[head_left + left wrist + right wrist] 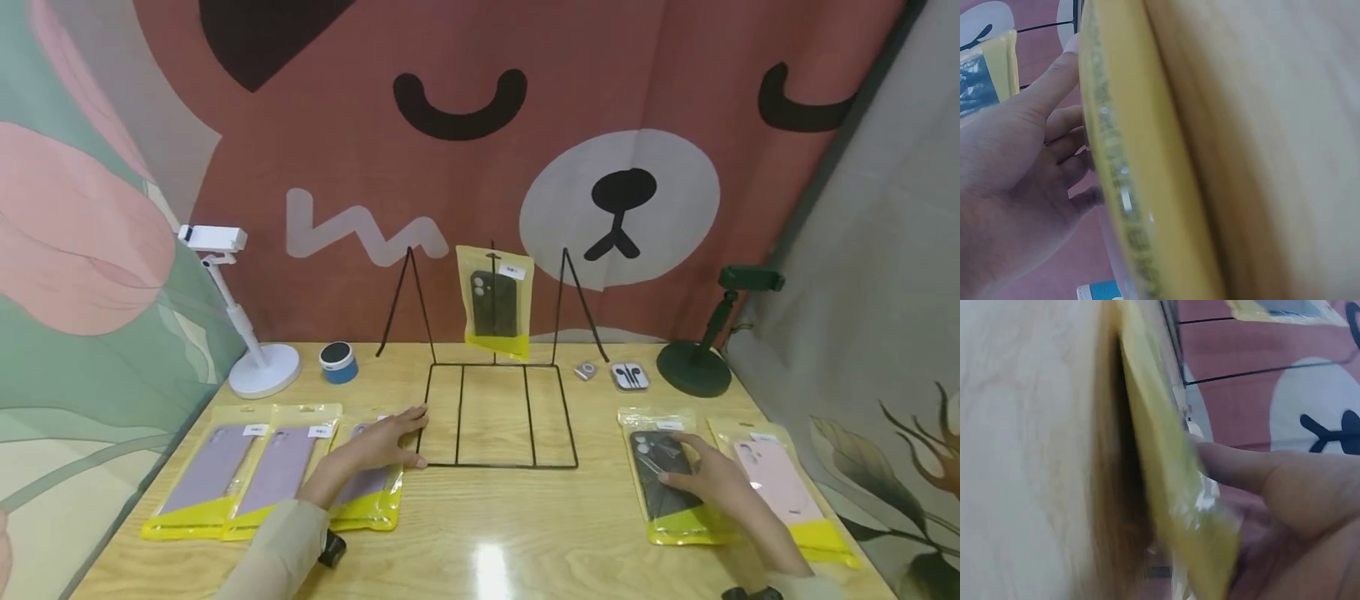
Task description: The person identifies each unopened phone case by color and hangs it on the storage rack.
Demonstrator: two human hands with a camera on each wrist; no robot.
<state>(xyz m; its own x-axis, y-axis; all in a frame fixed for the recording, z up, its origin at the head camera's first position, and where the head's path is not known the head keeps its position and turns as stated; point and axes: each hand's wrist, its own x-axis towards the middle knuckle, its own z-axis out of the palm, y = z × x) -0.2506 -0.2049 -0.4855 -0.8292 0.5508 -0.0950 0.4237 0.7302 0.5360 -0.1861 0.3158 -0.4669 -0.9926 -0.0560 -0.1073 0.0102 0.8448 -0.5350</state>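
Yellow-edged, the dark-case packet (660,504) lies under the right hand (712,475) toward the desk's (570,542) right edge in the head view; left-wrist view, the left hand (1019,156) spreads loosely beside another packet (1147,156); right-wrist view, a firm pinch cannot be told, and a shallow hold might let slick plastic slip.

A small shop-like display corner is suggested: a wooden desk (562,512) is enclosed by printed cloths (465,183), one packaged phone case (495,304) is hung on a wire rack (460,414), and others are laid out. Beyond the cloths, the room cannot be judged.
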